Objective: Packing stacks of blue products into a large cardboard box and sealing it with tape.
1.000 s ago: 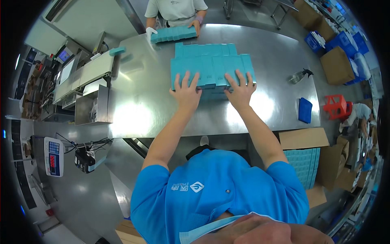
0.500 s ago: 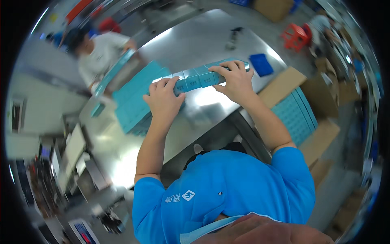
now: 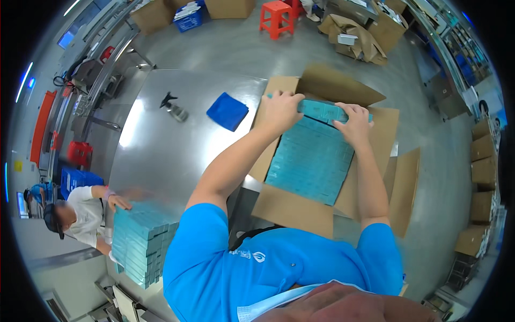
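- The left hand (image 3: 281, 110) and the right hand (image 3: 355, 122) each clamp one end of a row of small teal boxes (image 3: 322, 111), fingers curled closed over the ends; squeezing from both sides likely keeps the loose row together as one bar.
- The row sits at the far edge of an open cardboard carton (image 3: 322, 91), just above a flat layer of teal boxes (image 3: 311, 161) already filling it.
- The carton's flaps are folded outward, leaving the opening free for the hands.
- On the steel table (image 3: 161, 139) lie a blue cloth (image 3: 227, 111) and a spray bottle (image 3: 174, 107), well apart from the carton.
- A co-worker's hand (image 3: 119, 202) rests near a stack of teal boxes (image 3: 142, 244).
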Motion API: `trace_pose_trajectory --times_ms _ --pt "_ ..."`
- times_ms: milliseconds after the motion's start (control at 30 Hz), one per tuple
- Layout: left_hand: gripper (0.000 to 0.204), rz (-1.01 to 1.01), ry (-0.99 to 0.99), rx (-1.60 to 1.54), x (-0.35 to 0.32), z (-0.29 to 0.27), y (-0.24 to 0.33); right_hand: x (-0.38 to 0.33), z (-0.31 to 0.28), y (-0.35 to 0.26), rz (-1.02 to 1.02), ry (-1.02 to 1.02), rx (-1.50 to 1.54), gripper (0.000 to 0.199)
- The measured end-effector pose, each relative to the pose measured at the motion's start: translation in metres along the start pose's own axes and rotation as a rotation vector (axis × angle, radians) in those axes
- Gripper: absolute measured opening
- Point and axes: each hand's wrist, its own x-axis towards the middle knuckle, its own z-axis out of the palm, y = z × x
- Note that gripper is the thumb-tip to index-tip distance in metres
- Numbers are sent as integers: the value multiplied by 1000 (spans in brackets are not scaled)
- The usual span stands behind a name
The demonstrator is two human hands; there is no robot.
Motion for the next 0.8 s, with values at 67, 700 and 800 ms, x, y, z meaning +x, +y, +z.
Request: trace_pose_trajectory --times_ms 67,700,800 --pt "53 39 -62 -35 48 41 20 25 15 49 113 -18 17 58" --pt "83 145 -470 95 112 244 -14 110 154 141 334 -738 -19 88" --pt "84 169 -246 -21 53 229 -25 99 153 139 282 -684 -145 95"
